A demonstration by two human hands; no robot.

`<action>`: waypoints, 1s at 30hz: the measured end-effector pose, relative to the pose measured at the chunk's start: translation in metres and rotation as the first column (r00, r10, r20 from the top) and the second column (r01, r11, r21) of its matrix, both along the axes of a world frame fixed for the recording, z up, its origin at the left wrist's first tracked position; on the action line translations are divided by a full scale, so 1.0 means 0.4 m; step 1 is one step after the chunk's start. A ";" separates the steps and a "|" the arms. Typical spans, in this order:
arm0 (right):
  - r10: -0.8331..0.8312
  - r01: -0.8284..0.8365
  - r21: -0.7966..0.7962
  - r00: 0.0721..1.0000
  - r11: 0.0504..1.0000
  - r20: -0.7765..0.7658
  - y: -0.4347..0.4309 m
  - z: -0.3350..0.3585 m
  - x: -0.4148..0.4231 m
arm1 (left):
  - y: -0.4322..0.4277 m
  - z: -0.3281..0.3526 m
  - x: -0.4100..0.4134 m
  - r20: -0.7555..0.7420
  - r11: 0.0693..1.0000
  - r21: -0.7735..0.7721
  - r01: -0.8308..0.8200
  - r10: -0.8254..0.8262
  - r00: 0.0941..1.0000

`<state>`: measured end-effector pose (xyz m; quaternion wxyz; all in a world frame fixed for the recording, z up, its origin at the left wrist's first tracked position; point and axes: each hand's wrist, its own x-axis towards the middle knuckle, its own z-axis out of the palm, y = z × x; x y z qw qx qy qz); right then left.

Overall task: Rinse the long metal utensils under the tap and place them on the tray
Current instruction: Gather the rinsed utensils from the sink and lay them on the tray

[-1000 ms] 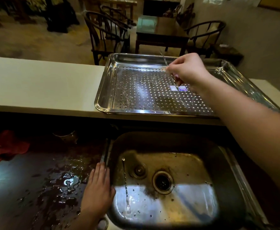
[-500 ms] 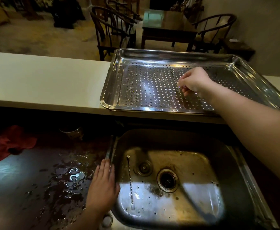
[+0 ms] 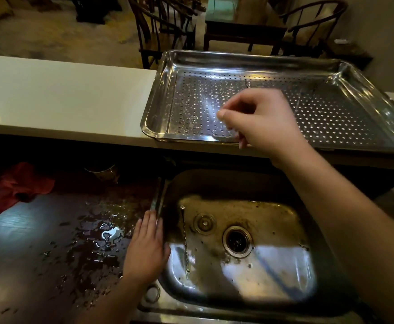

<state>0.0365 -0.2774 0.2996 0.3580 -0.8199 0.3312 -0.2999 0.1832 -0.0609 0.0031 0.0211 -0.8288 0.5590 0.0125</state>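
Two long metal utensils are counted in the head view. Utensil in the sink (image 3: 185,239): thin twisted stem with a small disc at the far end. It lies lengthwise on the bottom of the sink (image 3: 226,183) near the left wall, left of the stopper (image 3: 204,223) and drain (image 3: 237,240). Utensil on the tray (image 3: 247,84): only its far tip is seen, on the perforated floor beyond the right hand (image 3: 261,120).

One steel tray (image 3: 165,90) sits on the pale ledge (image 3: 62,94) behind the sink. The right hand is held over the tray's near edge, fingers loosely curled, nothing seen between them. The left hand (image 3: 147,251) is laid flat on the sink's left rim, fingers straight and together. One red cloth (image 3: 18,185) is noted far left on the wet dark counter (image 3: 39,253).
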 end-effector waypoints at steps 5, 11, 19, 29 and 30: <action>0.110 -0.099 0.157 0.992 0.983 -0.065 0.119 -0.158 -0.015 | -0.002 0.003 0.002 -0.026 1.000 0.005 -0.004 0.004 1.000; 0.180 -0.088 0.304 0.940 0.949 -0.288 0.148 -0.422 0.033 | -0.003 0.003 0.006 -0.048 1.000 -0.003 -0.008 0.008 0.999; 0.255 0.246 0.557 0.696 0.794 -0.671 0.122 -0.847 0.115 | -0.007 -0.017 0.010 -0.054 1.000 0.002 -0.030 0.030 0.998; 0.146 0.351 0.419 0.595 0.838 -0.791 0.130 -1.024 0.183 | -0.009 -0.017 0.013 -0.060 1.000 -0.007 -0.019 0.019 0.998; 0.140 0.336 0.391 0.578 0.857 -0.804 0.131 -1.028 0.186 | -0.009 -0.017 0.013 -0.055 1.000 -0.005 -0.018 0.018 0.998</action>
